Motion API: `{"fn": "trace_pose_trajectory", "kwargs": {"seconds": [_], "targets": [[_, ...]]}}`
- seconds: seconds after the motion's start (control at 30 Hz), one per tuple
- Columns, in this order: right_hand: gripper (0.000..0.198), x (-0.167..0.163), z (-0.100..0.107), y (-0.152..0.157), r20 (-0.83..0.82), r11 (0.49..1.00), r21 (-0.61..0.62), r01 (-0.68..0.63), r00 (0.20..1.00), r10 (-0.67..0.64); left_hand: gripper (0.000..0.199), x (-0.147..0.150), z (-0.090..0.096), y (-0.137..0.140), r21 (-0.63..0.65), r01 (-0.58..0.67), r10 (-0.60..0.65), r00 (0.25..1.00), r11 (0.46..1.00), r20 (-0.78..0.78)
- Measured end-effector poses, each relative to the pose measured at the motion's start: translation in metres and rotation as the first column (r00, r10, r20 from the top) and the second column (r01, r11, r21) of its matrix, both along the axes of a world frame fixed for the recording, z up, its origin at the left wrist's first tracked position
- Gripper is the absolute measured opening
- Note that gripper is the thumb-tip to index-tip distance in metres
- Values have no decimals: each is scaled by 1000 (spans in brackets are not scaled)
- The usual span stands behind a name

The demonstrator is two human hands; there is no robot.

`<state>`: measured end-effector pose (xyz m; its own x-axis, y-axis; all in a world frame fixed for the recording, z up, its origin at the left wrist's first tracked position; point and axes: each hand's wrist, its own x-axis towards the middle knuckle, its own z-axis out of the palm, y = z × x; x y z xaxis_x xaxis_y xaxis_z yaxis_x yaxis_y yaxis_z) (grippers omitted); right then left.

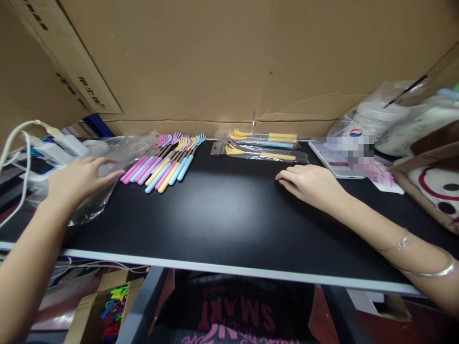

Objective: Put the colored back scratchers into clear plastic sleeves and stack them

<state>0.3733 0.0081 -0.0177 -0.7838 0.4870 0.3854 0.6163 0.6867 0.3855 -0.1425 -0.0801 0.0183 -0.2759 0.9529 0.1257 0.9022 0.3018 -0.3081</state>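
My left hand [81, 179] is over a clear plastic bag [95, 205] on the left of the black desk, thumb and fingers spread, holding nothing. Just right of its fingertips lie several loose back scratchers [168, 174] with pink, blue, purple and yellow handles, claw ends pointing to the back. Several more, in clear sleeves, lie sideways at the back; the nearest is a yellow wrapped back scratcher [278, 155]. Below and right of these sleeves, my right hand [311, 184] rests on the desk with fingers curled together. I see nothing in it.
A cardboard wall [222, 62] stands along the back. White chargers and cables [59, 150] sit at far left. On the right are a flat pale box [333, 160], a bagged white tub [376, 114] and a brown cartoon bag [439, 179]. Below the desk is a box of colourful pieces [114, 310].
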Motion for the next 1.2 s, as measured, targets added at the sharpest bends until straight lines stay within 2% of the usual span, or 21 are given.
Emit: {"fn": "trace_pose_trajectory", "kwargs": {"seconds": [0.13,0.33,0.4,0.7,0.83,0.97,1.03,1.13,1.2], "targets": [[19,1,-1,1,20,1000,-12,21,1000,-21,79,-3,0,0,-105,-76,79,997,992,24],[17,1,-3,0,38,998,-33,46,998,-45,64,-17,-7,13,-93,121,-128,989,988,-74],[16,2,-3,0,52,998,-31,51,997,-49,62,-17,-7,19,-113,137,-148,984,984,-97],[19,2,-1,1,58,996,-77,46,997,-41,61,-12,4,20,-138,-10,5,999,990,-35],[18,1,1,-2,62,994,-84,64,996,-59,73,-10,17,14,-58,23,-26,998,998,-49],[18,-1,2,-3,55,994,-89,70,996,-65,73,12,34,13,14,-104,104,994,995,-42],[18,-1,2,-3,52,993,-93,70,997,-65,72,30,40,13,115,-142,147,988,983,-41],[18,-1,1,-3,48,992,-104,72,997,-67,69,62,42,11,301,-21,28,999,953,-17],[18,-1,1,-4,45,992,-106,76,996,-71,60,86,38,12,356,149,-154,988,922,-14]]}}
